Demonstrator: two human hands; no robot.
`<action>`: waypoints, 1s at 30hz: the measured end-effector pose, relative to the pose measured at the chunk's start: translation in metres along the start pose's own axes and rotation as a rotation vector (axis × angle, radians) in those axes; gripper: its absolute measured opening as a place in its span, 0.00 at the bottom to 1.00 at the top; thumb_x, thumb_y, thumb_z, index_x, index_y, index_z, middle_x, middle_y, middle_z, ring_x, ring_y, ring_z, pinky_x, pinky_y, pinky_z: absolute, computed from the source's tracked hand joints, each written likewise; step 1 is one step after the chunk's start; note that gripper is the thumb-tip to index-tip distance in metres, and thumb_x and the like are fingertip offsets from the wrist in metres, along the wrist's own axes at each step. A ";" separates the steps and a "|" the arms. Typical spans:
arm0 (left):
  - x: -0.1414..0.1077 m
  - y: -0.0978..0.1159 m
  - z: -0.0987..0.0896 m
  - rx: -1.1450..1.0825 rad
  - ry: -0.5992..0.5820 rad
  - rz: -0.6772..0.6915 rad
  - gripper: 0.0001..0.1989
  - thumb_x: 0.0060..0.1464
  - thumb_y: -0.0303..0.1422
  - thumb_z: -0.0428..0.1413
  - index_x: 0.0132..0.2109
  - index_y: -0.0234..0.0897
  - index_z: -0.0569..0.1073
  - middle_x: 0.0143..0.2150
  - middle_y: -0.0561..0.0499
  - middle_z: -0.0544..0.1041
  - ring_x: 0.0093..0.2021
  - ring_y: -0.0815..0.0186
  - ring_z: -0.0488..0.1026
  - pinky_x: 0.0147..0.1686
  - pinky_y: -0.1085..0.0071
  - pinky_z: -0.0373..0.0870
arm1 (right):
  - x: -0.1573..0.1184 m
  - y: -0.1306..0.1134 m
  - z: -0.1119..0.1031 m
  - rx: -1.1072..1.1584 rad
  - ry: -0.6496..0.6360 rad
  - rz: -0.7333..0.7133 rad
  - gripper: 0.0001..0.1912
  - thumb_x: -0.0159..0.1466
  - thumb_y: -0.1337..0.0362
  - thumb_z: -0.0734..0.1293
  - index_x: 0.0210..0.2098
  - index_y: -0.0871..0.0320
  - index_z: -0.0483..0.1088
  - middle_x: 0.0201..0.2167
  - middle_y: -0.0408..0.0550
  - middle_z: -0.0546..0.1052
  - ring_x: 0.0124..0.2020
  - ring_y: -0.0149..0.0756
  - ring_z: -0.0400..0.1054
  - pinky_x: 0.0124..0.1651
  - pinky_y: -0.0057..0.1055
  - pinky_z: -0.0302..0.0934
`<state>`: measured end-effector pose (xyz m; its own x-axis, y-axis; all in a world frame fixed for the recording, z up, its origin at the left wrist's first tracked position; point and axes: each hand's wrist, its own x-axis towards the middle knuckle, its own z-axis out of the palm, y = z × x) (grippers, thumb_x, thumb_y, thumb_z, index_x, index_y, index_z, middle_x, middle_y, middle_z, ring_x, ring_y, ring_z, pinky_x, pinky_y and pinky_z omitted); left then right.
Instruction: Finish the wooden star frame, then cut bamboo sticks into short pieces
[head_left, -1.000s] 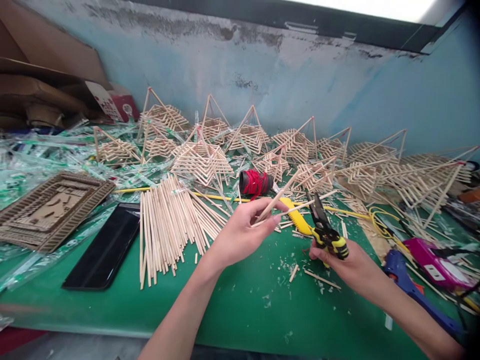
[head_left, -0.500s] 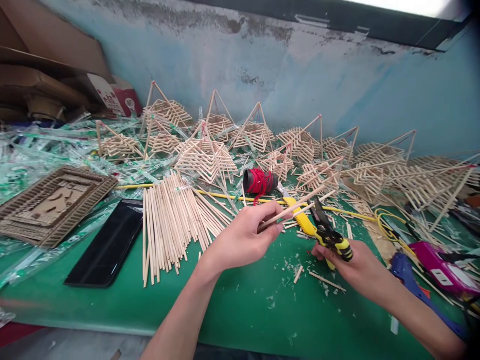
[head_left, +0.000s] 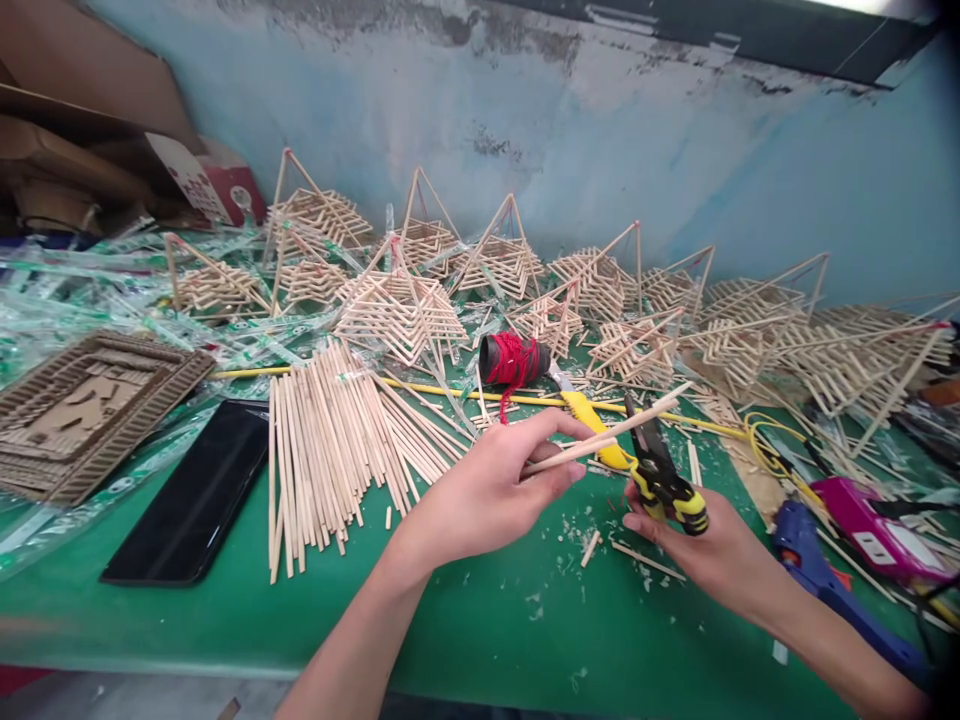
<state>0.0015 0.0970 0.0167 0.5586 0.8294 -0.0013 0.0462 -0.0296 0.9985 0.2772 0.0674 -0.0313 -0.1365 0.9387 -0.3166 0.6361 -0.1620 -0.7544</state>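
steadying the wooden sticks [head_left: 646, 414] pinched in the left hand [head_left: 480, 492], nearer than the red-wound spool [head_left: 516, 360], helps; the right hand [head_left: 701, 535], clamped round the pliers [head_left: 661, 482] right of the spool, should avoid fingertips.

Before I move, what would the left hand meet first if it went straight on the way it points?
Past its own sticks, the left hand likely meets the black-and-yellow pliers in the right hand first. Depth is unclear; the yellow handle also lies near that line.
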 end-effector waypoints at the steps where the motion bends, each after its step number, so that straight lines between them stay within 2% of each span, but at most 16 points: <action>1: 0.000 0.000 0.000 0.015 0.008 0.008 0.06 0.64 0.32 0.51 0.46 0.37 0.70 0.20 0.62 0.53 0.20 0.74 0.49 0.20 0.75 0.46 | 0.001 0.000 0.001 0.008 0.001 -0.005 0.23 0.58 0.45 0.71 0.41 0.58 0.73 0.31 0.47 0.76 0.32 0.40 0.71 0.35 0.32 0.67; 3: 0.001 -0.002 -0.001 0.047 0.030 0.021 0.06 0.64 0.32 0.51 0.44 0.36 0.71 0.21 0.61 0.54 0.21 0.74 0.49 0.20 0.76 0.46 | 0.003 0.000 0.000 0.009 -0.013 -0.026 0.23 0.59 0.45 0.70 0.41 0.58 0.73 0.29 0.46 0.75 0.30 0.38 0.70 0.33 0.32 0.66; 7: 0.002 -0.004 0.000 0.100 0.076 0.031 0.07 0.64 0.32 0.51 0.43 0.35 0.72 0.22 0.60 0.56 0.21 0.74 0.50 0.20 0.76 0.47 | 0.007 0.000 -0.004 -0.059 -0.041 -0.036 0.19 0.58 0.47 0.71 0.33 0.57 0.72 0.28 0.45 0.75 0.30 0.37 0.68 0.32 0.31 0.63; 11: 0.003 -0.006 0.001 0.093 0.088 0.043 0.07 0.64 0.32 0.51 0.42 0.35 0.72 0.22 0.60 0.56 0.21 0.75 0.50 0.20 0.76 0.48 | 0.009 -0.002 -0.007 -0.087 -0.072 -0.036 0.19 0.61 0.45 0.68 0.34 0.57 0.72 0.28 0.45 0.75 0.30 0.37 0.67 0.33 0.31 0.62; 21: 0.001 -0.003 0.001 0.073 0.085 0.041 0.07 0.63 0.31 0.51 0.42 0.34 0.74 0.22 0.60 0.56 0.20 0.75 0.50 0.20 0.76 0.48 | 0.009 0.009 -0.006 -0.008 -0.132 -0.024 0.20 0.65 0.45 0.64 0.35 0.57 0.70 0.25 0.43 0.67 0.26 0.33 0.58 0.27 0.30 0.54; 30: 0.001 -0.005 0.001 0.114 0.090 0.048 0.08 0.65 0.32 0.50 0.41 0.36 0.72 0.25 0.59 0.58 0.22 0.75 0.51 0.20 0.75 0.49 | 0.012 0.006 -0.003 -0.018 -0.107 -0.039 0.22 0.65 0.44 0.64 0.33 0.58 0.68 0.23 0.41 0.64 0.25 0.31 0.55 0.27 0.29 0.52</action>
<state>0.0030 0.0975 0.0121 0.4865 0.8719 0.0564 0.1175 -0.1292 0.9846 0.2818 0.0790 -0.0381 -0.2411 0.9063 -0.3472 0.6420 -0.1193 -0.7573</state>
